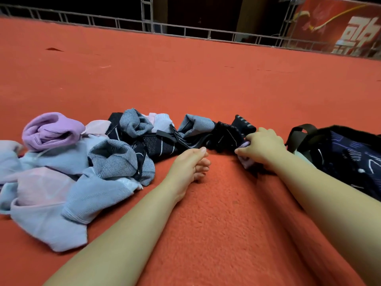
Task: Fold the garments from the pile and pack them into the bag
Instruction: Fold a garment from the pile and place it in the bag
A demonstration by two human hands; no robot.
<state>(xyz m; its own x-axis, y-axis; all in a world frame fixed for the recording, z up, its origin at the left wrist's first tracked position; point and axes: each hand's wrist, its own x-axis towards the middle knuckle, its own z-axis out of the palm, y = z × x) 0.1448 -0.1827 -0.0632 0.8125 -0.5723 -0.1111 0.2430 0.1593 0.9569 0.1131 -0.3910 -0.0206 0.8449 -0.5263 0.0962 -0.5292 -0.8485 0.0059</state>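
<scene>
**One garment drawn from the end of the pile nearest the bag**

The garments lie in a loose, crumpled pile (86,162) across the red carpet (206,83), lilac and pale blue pieces to the left, dark patterned ones running right. The right hand (261,146) sits at the pile's right end, its fingers (252,138) pinching a small lilac piece (246,161) beside the dark cloth, probably to pull it clear for folding. The left hand (190,165) rests on the carpet with fingers loosely curled and holding nothing, seemingly ready to help spread the piece on the open carpet in front. The dark patterned bag (348,155) lies just right of the right forearm, within easy reach for packing. Nothing looks folded yet.
</scene>
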